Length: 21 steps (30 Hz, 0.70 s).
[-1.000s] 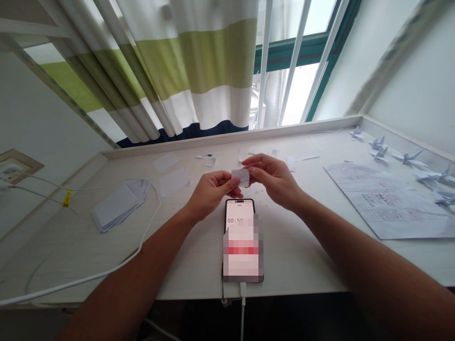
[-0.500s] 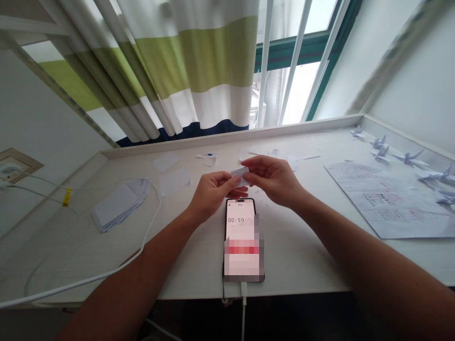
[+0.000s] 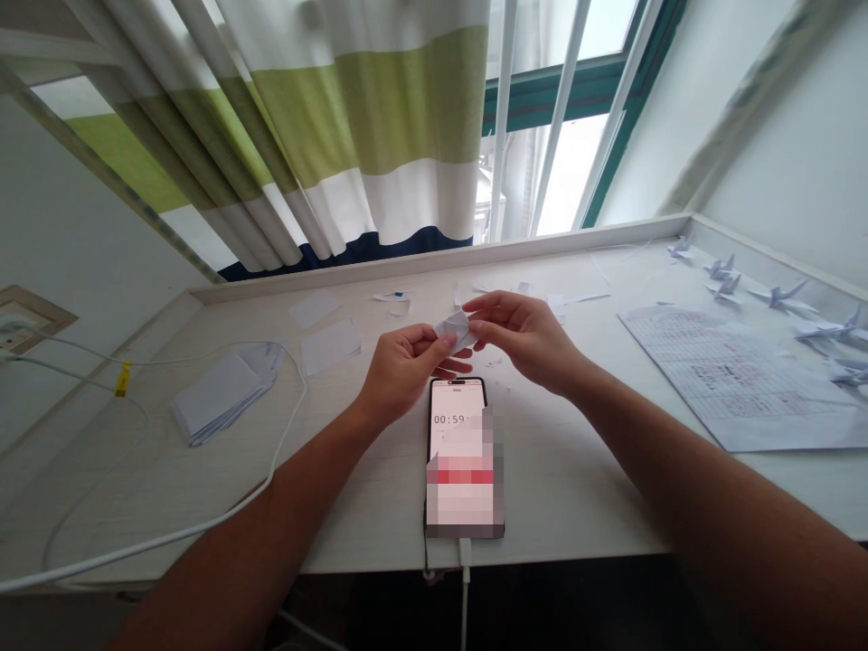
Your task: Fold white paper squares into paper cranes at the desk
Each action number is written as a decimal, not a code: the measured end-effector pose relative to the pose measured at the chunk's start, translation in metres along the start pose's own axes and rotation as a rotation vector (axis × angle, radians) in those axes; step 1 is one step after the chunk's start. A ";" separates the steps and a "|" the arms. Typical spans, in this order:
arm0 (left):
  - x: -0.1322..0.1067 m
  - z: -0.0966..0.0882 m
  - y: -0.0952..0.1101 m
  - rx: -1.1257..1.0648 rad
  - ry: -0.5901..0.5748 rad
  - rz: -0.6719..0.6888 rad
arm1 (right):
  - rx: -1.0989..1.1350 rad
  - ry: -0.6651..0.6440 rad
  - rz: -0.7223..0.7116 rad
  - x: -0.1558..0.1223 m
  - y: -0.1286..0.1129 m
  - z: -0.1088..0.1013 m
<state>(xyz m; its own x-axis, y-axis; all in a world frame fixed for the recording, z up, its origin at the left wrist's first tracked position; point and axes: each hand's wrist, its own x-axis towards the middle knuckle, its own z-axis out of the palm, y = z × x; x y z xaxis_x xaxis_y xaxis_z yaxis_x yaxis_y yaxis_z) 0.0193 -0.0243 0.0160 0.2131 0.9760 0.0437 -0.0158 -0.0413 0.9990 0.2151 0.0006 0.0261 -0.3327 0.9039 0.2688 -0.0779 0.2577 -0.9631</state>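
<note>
A small folded piece of white paper is held above the table between both hands. My left hand pinches its left side with fingers curled. My right hand pinches its right side with thumb and forefinger. Just below the hands a phone lies flat on the table, showing a timer, with a cable plugged in at its near end.
A stack of white paper squares lies at the left, with loose sheets behind. A white cable loops across the left side. A printed sheet and several folded paper cranes are at the right. Scraps lie near the windowsill.
The paper has been turned and folded between my fingers, from a flat square into a more pointed, tilted shape. Both hands stayed in about the same place.
</note>
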 end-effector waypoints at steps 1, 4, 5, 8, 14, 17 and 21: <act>0.000 0.000 0.000 -0.007 -0.002 -0.004 | -0.007 -0.002 0.004 0.000 0.000 0.000; -0.001 -0.001 0.000 -0.015 -0.021 -0.026 | -0.026 0.008 -0.008 0.000 0.001 0.001; -0.001 -0.001 0.000 -0.012 -0.025 -0.029 | -0.028 0.012 -0.017 -0.001 0.001 0.002; -0.001 -0.002 0.001 0.011 0.007 0.003 | -0.040 0.022 -0.042 -0.001 0.004 0.002; 0.001 -0.008 0.001 0.073 0.002 0.010 | -0.102 0.008 -0.047 -0.001 0.009 -0.001; 0.002 -0.010 0.002 0.079 -0.013 -0.027 | -0.147 -0.002 -0.058 -0.002 0.008 -0.001; 0.003 -0.011 0.004 0.071 -0.006 -0.025 | -0.138 -0.018 -0.055 -0.002 0.007 -0.001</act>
<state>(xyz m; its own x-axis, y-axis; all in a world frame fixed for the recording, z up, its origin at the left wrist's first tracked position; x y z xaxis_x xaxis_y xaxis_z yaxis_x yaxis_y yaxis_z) 0.0094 -0.0195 0.0198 0.2183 0.9757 0.0186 0.0589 -0.0322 0.9977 0.2159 0.0013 0.0187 -0.3489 0.8810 0.3196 0.0331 0.3524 -0.9353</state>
